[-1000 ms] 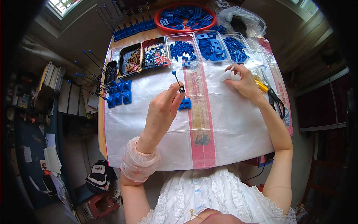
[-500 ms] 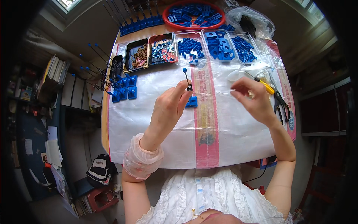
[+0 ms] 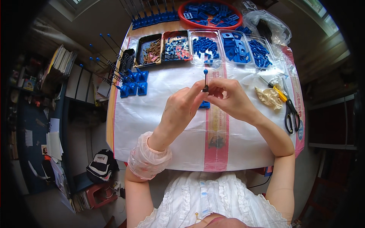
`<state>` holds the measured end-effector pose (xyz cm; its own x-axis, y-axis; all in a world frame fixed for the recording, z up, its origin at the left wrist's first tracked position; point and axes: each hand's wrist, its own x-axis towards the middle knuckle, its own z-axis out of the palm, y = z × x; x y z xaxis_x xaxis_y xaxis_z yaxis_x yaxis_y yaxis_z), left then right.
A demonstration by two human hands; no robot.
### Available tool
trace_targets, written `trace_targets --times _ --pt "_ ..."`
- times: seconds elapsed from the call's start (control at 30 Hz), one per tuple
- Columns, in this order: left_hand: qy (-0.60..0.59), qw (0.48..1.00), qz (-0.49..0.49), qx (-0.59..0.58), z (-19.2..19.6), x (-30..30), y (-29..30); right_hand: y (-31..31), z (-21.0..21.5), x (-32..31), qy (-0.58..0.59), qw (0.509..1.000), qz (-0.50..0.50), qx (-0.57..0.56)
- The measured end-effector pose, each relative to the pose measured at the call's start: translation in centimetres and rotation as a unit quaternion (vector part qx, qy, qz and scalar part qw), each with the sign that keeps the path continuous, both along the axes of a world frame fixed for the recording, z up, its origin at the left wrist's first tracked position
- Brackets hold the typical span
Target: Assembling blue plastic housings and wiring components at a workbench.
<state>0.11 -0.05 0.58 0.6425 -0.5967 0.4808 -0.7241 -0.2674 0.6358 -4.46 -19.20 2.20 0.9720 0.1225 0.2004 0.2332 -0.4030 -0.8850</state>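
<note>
Home assembly bench: sorted parts trays

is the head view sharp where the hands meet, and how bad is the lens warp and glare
Head view: the left hand and right hand pinching the thin rod look sharp; the table edge bows from fisheye warp; corners go black; soft daylight gives mild sheen on the white sheet, shadows faint.

Single head-worn fisheye, looking steeply down from above the person's chest onto the white-covered table. Close range; straight edges bow near the rim, dark vignette at the corners.
</note>
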Motion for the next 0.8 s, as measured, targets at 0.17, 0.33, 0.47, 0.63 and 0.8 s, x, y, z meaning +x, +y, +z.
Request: trace_targets --times 0.17,0.33,0.47,0.63,0.8 --pt "-0.013 1.000 0.005 -0.002 0.13 -0.10 -0.07 0.25 -0.66 0.26 -0.040 0.999 -0.012 -0.014" --pt "-0.017 1.000 0.011 0.018 0.06 -0.06 0.10 0.27 -0.92 0.33 -0.018 0.999 -0.014 0.033" --pt "-0.027 0.999 0.015 0.020 0.05 -0.11 -0.01 0.41 -0.94 0.21 -0.030 0.999 -0.022 0.024" --pt "-0.050 0.999 0.013 0.002 -0.14 0.07 -0.09 0.54 -0.81 0.24 -0.033 0.999 -0.020 0.019" --pt "-0.035 0.999 0.011 0.007 -0.19 0.01 -0.07 0.54 -0.95 0.17 -0.039 0.999 -0.022 0.016"
